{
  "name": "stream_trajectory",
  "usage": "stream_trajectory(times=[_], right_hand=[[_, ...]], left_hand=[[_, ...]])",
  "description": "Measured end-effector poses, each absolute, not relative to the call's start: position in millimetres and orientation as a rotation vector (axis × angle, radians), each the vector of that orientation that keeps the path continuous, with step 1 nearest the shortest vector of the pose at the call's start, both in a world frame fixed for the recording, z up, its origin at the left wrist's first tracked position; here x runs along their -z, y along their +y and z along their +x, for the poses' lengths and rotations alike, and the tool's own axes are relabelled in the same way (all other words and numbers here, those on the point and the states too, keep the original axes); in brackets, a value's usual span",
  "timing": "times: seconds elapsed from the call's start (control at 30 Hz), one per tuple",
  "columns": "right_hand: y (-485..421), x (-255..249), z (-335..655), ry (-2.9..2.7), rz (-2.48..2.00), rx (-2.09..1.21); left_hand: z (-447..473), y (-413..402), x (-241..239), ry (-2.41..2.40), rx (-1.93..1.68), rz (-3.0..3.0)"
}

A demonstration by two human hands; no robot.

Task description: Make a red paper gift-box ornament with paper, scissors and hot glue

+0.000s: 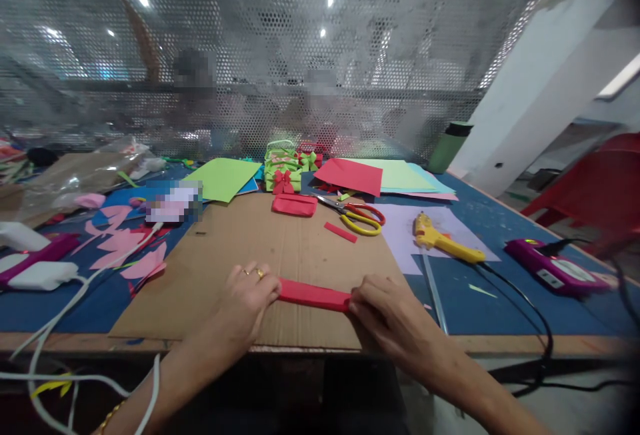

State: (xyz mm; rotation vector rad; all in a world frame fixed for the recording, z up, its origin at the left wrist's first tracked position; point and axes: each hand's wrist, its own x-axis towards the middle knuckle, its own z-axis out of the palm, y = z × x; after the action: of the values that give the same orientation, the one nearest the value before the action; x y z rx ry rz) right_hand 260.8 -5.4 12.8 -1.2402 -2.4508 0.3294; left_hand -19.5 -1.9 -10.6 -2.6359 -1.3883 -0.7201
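Observation:
A folded red paper strip (pixel 314 295) stretches between my hands, low over a brown cardboard sheet (pixel 240 238). My left hand (pixel 254 292) pinches its left end, and gold rings show on the fingers. At the right end my right hand (pixel 377 302) grips it with curled fingers. Beyond the strip lie a small red paper piece (pixel 341 232) and scissors (pixel 357 214) with red and yellow handles, blades pointing left. A flat red paper pouch-like piece (pixel 295 205) rests at the cardboard's far edge, before small green paper baskets (pixel 281 167) with a red bow.
To the right, a yellow glue gun (pixel 447 240) lies on lilac paper (pixel 400 238), its cord trailing near a purple power strip (pixel 555 267). Pink paper scraps (pixel 117 245) and white cables (pixel 93 282) are at left. Coloured sheets (pixel 350 174) and a green bottle (pixel 449 147) stand farther back.

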Motion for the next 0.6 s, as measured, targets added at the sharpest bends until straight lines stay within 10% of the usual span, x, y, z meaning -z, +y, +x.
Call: stream_trajectory(times=[0.6], right_hand=[[-1.1, -14.4, 255.7, -2.400, -1.462, -0.445]], left_hand=[[-24.7, 16.9, -3.7, -1.692, 0.594, -2.821]])
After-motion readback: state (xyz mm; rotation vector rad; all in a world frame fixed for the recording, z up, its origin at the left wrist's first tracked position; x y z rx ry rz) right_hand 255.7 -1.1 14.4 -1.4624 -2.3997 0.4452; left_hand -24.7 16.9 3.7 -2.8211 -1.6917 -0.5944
